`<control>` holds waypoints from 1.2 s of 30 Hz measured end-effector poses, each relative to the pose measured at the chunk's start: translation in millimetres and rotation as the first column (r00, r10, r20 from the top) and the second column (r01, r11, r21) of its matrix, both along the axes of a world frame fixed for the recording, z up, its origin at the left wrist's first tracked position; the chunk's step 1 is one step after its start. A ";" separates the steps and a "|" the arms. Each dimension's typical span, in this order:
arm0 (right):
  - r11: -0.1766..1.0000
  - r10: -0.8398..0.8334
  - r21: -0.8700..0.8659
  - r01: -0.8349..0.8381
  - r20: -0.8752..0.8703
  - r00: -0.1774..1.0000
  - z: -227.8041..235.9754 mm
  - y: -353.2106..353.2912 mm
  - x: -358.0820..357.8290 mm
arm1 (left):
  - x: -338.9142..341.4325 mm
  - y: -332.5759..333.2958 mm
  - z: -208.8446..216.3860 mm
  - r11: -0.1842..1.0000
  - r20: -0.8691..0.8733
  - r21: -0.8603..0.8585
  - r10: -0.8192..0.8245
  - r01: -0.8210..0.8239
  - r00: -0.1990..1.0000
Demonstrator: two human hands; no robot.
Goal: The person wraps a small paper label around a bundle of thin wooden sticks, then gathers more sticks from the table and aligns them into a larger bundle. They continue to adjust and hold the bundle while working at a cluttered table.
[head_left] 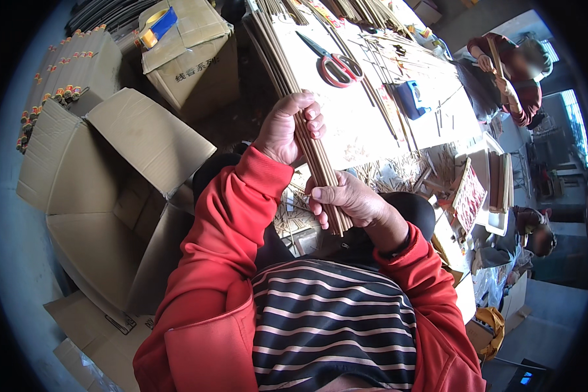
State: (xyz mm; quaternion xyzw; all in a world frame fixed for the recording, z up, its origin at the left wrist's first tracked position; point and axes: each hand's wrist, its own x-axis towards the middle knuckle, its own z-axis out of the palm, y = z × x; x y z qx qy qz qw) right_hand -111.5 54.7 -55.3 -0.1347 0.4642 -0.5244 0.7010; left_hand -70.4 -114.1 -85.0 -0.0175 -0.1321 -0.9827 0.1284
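A long bundle of thin brown incense sticks (312, 145) slants from the table's near left edge down toward my lap. Around its middle my left hand (289, 125) is closed, with the fingers curled over the sticks. Lower down, close to the bundle's bottom end, my right hand (350, 200) grips it with the thumb across the front. The lower stick ends stand slightly uneven. Beyond my hands, red-handled scissors (337, 69) lie on the white table (320, 111), with a blue tape dispenser (411, 99) to their right.
At the left stands an open cardboard box (88, 245); behind it is a closed carton (193, 72) with a blue-and-yellow tape dispenser (157, 27) on top. Stacked bundles (62, 72) fill the far left. Loose sticks (379, 173) litter the table's near side. A co-worker (513, 75) holds sticks at far right.
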 end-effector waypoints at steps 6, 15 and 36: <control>1.000 0.000 -0.006 0.000 -0.006 1.000 1.2 -1.0 -2.4 | -3.0 -2.1 -4.1 0.999 0.085 -0.026 0.029 -0.027 0.996; 0.991 0.039 -0.135 -0.028 0.087 0.995 -4.3 -0.7 -7.2 | -5.7 -6.0 -7.2 0.999 0.123 0.037 -0.011 0.007 0.992; 0.999 -0.042 -0.025 0.044 0.068 0.997 1.8 -4.9 3.8 | -2.2 1.4 -2.3 0.999 -0.009 -0.008 -0.043 0.043 0.999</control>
